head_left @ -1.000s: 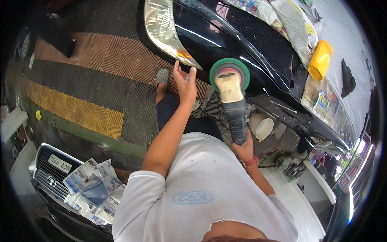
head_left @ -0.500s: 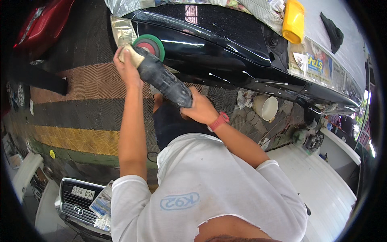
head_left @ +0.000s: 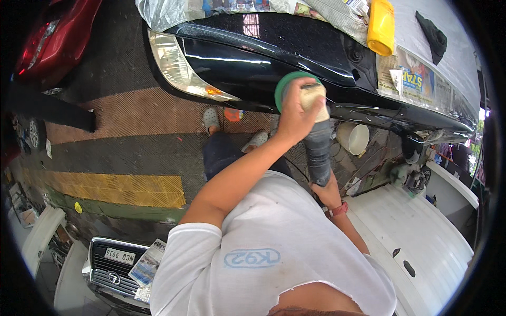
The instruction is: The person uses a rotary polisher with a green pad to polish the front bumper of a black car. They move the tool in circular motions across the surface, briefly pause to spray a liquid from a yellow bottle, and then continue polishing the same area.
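Note:
A black power polisher [head_left: 318,150] is held in both my hands, its green-edged round pad [head_left: 279,94] against the glossy black side panel [head_left: 232,66] of a car. My left hand [head_left: 297,117] wraps around the pale cover over the tool's head. Lower down, my right hand [head_left: 329,191] grips the rear end of the body, partly hidden by it. A red band circles the right wrist. The pad's face is turned away from view. To the left of the pad lies the car's clear headlight [head_left: 174,62].
Newspaper [head_left: 416,79] and sheeting cover parts of the car, with a yellow bottle [head_left: 380,29] and a dark cloth [head_left: 433,38] on top. A white bucket [head_left: 354,138] stands below the panel. A white panel [head_left: 406,242] lies right; a red car [head_left: 55,45] is far left.
Both hands have carried the polisher right along the panel, away from the headlight. It has swung so its rear end points toward me. The headlight has come fully into view.

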The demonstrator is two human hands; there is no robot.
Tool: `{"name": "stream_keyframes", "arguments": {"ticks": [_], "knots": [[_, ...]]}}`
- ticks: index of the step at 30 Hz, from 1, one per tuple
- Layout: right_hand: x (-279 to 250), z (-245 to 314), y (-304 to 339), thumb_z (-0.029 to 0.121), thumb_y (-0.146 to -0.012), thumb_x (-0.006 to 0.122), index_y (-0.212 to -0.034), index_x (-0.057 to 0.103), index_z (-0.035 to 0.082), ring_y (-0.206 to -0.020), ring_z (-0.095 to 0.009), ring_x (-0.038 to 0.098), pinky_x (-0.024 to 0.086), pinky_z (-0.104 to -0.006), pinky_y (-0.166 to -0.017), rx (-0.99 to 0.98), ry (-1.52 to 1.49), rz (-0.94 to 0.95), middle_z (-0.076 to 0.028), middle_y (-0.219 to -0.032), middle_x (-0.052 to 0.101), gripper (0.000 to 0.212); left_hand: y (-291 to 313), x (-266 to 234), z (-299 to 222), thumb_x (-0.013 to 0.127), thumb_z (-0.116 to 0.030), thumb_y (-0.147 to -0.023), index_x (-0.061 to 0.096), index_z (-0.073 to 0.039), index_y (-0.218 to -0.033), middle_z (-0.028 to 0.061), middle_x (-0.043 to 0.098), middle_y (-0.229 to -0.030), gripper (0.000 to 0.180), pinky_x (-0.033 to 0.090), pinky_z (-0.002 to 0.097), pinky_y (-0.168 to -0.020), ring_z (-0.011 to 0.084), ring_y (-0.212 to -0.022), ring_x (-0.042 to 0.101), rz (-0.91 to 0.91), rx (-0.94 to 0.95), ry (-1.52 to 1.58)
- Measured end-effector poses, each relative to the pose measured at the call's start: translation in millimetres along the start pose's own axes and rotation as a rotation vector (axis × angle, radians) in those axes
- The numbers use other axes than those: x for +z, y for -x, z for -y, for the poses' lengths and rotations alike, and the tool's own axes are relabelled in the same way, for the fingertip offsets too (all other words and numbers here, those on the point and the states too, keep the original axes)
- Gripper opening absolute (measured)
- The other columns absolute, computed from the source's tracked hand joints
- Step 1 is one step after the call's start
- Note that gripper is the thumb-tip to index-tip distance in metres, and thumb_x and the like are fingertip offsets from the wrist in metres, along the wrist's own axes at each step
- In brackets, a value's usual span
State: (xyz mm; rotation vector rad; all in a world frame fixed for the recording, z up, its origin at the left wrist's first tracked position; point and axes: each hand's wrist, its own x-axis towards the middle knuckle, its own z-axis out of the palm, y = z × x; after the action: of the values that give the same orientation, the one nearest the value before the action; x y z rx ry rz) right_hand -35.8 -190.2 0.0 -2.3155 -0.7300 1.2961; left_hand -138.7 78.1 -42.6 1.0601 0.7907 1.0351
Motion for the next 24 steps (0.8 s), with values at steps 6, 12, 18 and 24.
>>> {"name": "stream_keyframes", "arguments": {"ticks": [6, 12, 18, 24], "knots": [[79.6, 112.4, -45.7, 0.023, -0.081, 0.085, -0.142, 0.049, -0.003, -0.112, -0.037, 0.070, 0.054, -0.0436, -0.098, -0.178, 0.101, 0.160, -0.025, -0.119, 0.071, 0.075, -44.4, -131.5, 0.5, 0.070, -0.013, -0.104, 0.052, -0.009, -0.136, 0.0114, 0.065, -0.123, 0.037, 0.058, 0.0318, -0.093, 0.0167, -0.108, 0.067, -0.353, -0.085, 0.033], [191.4, 189.1, -106.4, 0.031, -0.082, 0.081, -0.135, 0.042, -0.006, -0.106, -0.051, 0.071, 0.056, -0.0510, -0.092, -0.276, 0.086, 0.301, -0.036, -0.107, 0.071, 0.075, -113.3, -291.0, 2.3, 0.070, -0.016, -0.104, 0.056, -0.009, -0.133, 0.0100, 0.066, -0.123, 0.034, 0.059, 0.0333, -0.092, 0.0181, -0.106, 0.067, -0.516, -0.122, 0.057], [266.0, 253.8, -146.6, 0.037, -0.083, 0.079, -0.138, 0.044, -0.011, -0.112, -0.049, 0.069, 0.054, -0.0490, -0.099, -0.216, 0.107, 0.384, -0.036, -0.118, 0.069, 0.081, -165.8, -391.8, -0.5, 0.070, -0.023, -0.104, 0.054, -0.009, -0.132, 0.0121, 0.068, -0.120, 0.036, 0.064, 0.0378, -0.088, 0.0225, -0.103, 0.070, -0.530, -0.148, 0.033], [226.8, 240.3, -124.7, 0.036, -0.081, 0.079, -0.135, 0.045, -0.010, -0.115, -0.049, 0.069, 0.054, -0.0503, -0.100, -0.226, 0.043, 0.354, -0.036, -0.118, 0.070, 0.079, -156.7, -337.6, -14.2, 0.069, -0.022, -0.104, 0.053, -0.007, -0.133, 0.0124, 0.066, -0.122, 0.036, 0.063, 0.0369, -0.087, 0.0222, -0.103, 0.070, -0.457, -0.193, 0.037]]}}
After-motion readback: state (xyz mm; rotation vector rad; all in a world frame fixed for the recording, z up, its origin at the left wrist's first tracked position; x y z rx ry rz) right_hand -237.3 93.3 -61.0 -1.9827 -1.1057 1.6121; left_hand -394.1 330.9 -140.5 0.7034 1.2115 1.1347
